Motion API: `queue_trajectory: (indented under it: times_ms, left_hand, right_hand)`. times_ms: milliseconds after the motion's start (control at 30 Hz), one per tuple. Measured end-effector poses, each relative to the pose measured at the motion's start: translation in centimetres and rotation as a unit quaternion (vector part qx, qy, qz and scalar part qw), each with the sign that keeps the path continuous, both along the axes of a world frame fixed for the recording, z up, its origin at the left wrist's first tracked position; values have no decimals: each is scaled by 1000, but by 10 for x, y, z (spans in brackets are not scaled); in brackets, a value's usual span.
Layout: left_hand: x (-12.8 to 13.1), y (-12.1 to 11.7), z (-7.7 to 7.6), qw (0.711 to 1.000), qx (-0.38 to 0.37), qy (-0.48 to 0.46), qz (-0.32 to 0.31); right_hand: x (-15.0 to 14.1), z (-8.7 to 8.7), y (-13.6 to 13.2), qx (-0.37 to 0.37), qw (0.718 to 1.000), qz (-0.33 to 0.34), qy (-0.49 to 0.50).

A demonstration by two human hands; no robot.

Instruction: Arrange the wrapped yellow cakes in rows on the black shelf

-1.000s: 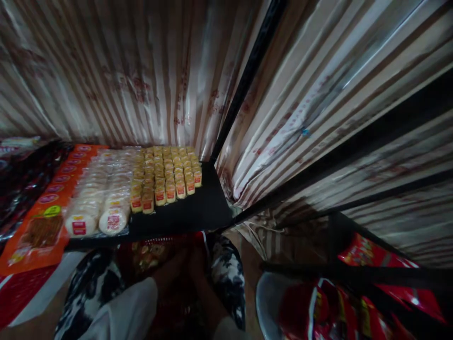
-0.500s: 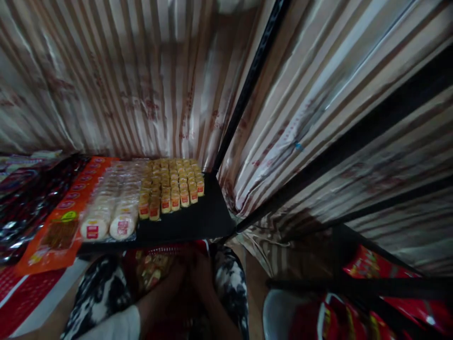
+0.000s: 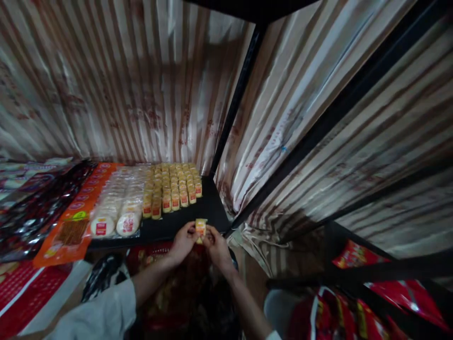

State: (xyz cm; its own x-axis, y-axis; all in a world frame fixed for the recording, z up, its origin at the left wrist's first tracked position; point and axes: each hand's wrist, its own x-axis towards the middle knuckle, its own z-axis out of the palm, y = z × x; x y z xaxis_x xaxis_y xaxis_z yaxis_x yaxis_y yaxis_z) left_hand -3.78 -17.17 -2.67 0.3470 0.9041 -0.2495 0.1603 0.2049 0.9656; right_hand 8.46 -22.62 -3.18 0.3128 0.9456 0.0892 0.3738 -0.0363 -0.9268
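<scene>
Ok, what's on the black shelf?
The shelf holds pale packs far left, then dark packs, orange packs, white rounds and yellow packs. Whatever lies beneath them is covered.

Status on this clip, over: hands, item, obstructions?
Both hands, left and right, pinching one small yellow packet. Packet upright at the black shelf's front edge. Nothing visibly blocking the shelf's bare front strip.

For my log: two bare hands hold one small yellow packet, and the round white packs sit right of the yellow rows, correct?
No, the head view shows the round white packs left of the yellow packet rows. The left hand and right hand hold one small yellow packet.
</scene>
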Motion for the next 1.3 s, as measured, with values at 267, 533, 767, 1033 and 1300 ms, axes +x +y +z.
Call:
queue_trajectory:
  times_ms: [267, 533, 767, 1033, 1300]
  left_hand:
    - [52, 56, 18, 994, 51, 34, 89]
    - [61, 72, 13, 990, 85, 90, 63]
    - [59, 85, 1, 989, 94, 89, 68]
    - [59, 94, -8, 991, 90, 75, 61]
    - [62, 100, -20, 993, 96, 53, 54]
  right_hand:
    - [42, 3, 90, 23, 996, -75, -32]
    - [48, -7, 140, -4, 989, -100, -109]
    - [44, -15, 156, -16, 984, -95, -151]
    - [41, -23, 161, -7, 975, -73, -207]
    - [40, -34, 162, 41, 977, -78, -194]
